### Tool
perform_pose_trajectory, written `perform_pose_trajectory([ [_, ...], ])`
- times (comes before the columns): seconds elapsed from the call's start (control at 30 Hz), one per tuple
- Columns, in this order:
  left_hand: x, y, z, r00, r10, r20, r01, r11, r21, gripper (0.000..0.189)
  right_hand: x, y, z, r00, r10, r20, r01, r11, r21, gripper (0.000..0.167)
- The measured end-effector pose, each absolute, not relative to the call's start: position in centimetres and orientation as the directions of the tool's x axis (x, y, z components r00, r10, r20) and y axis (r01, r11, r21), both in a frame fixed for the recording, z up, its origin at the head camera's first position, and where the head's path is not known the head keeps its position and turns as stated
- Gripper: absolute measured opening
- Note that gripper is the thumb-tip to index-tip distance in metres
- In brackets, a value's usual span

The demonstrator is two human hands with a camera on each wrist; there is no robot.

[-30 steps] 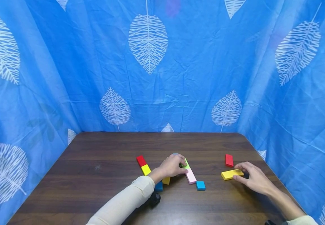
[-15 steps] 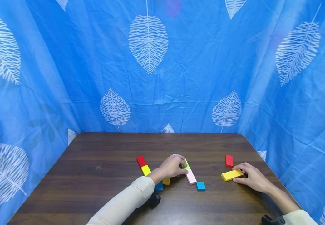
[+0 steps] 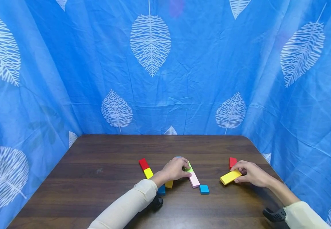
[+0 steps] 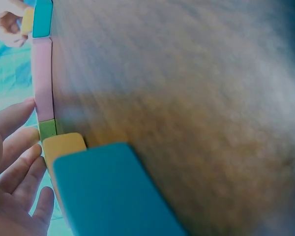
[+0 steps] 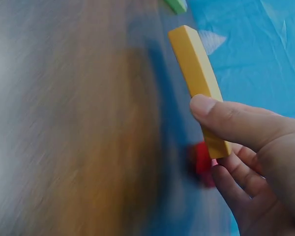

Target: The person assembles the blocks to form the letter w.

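Note:
In my right hand (image 3: pixel 252 173) a long yellow block (image 3: pixel 230 177) is pinched between thumb and fingers. The right wrist view has this yellow block (image 5: pixel 196 64) slanting up from the hand (image 5: pixel 265 157). Just behind it a red block (image 3: pixel 232 162) lies partly covered. My left hand (image 3: pixel 174 168) rests beside a slanting row with a pink block (image 3: pixel 194 180) and a green block (image 3: pixel 189 166). The left wrist view shows the left hand (image 4: pixel 14 167) with loosely bent fingers, its thumb at the pink block (image 4: pixel 43 78) and other fingers near the green block (image 4: pixel 47 129).
A small blue block (image 3: pixel 204 189) lies near the pink block's lower end. Left of the hand runs another slanting line with a red block (image 3: pixel 144 163), a yellow block (image 3: pixel 148 173) and a darker blue block (image 3: pixel 161 190). The left forearm hides part of it. A blue curtain (image 3: pixel 171 86) surrounds the wooden table (image 3: pixel 105 197).
My right hand has closed on the yellow block, moved it left and lifted it somewhat, and now covers part of the red block. The left hand stays put.

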State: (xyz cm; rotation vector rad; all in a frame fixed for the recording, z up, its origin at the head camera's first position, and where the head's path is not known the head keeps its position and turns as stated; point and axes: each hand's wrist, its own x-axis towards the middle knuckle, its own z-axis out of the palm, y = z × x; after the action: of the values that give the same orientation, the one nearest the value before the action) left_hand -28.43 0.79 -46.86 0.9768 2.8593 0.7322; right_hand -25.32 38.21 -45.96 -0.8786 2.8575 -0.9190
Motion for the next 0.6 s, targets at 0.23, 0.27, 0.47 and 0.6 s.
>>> perform_pose_trajectory([
  [0.23, -28.5, 0.6, -46.9, -0.801, 0.587, 0.119, 0.573, 0.692, 0.439, 0.030, -26.7, 35.5, -45.0, -0.781, -0.616, 0.103, -0.577, 0.649, -0.496, 0.030],
  [0.27, -28.5, 0.7, -46.9, -0.803, 0.585, 0.117, 0.570, 0.694, 0.440, 0.030, -26.9, 35.2, -44.9, -0.771, -0.629, 0.101, -0.589, 0.644, -0.488, 0.030],
  [0.47, -28.4, 0.7, -46.9, -0.801, 0.587, 0.116, 0.572, 0.695, 0.435, 0.031, -27.8, 33.5, -44.9, -0.754, -0.654, 0.053, -0.601, 0.656, -0.457, 0.030],
  [0.6, -28.4, 0.7, -46.9, -0.803, 0.584, 0.118, 0.570, 0.695, 0.439, 0.030, -28.0, 32.5, -44.8, -0.741, -0.671, 0.030, -0.603, 0.645, -0.469, 0.029],
])
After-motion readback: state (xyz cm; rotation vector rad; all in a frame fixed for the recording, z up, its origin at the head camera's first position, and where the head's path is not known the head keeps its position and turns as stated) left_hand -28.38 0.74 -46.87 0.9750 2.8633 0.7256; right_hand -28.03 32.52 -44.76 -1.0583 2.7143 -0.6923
